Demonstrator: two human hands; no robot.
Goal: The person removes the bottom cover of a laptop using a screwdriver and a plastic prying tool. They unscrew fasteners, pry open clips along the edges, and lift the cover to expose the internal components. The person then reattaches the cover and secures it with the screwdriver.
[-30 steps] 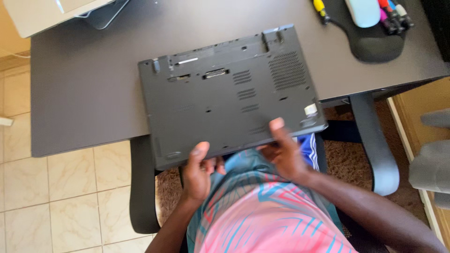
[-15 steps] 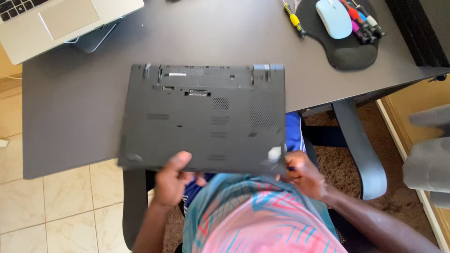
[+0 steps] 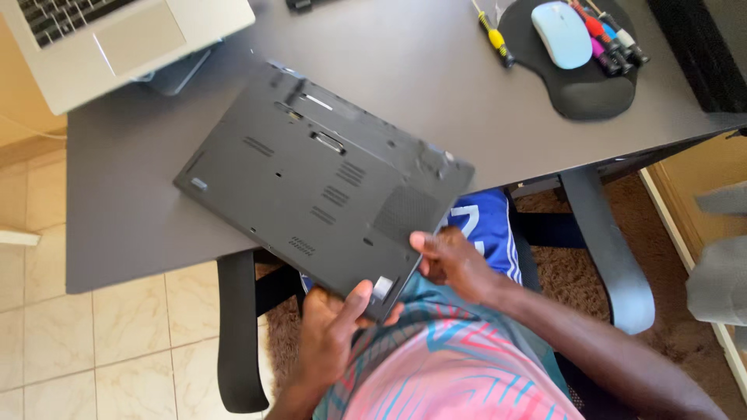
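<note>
A dark grey laptop (image 3: 319,179) lies upside down on the grey desk (image 3: 132,225), its vented underside up, turned at an angle. One corner hangs over the desk's front edge above my lap. My left hand (image 3: 331,330) grips that near corner, thumb on top by a small white sticker. Just to the right, my right hand (image 3: 451,260) holds the laptop's right edge, with fingers curled under it.
A silver open laptop (image 3: 117,39) sits on a stand at the back left. At the back right a black mouse pad (image 3: 580,89) carries a pale blue mouse (image 3: 562,33) and several screwdrivers (image 3: 611,39); a yellow-handled screwdriver (image 3: 494,35) lies beside it. Chair armrests (image 3: 237,334) flank my lap.
The upside-down laptop has been rotated clockwise on the desk, from square to the edge to a diagonal. Both hands shifted with it to the near corner.
</note>
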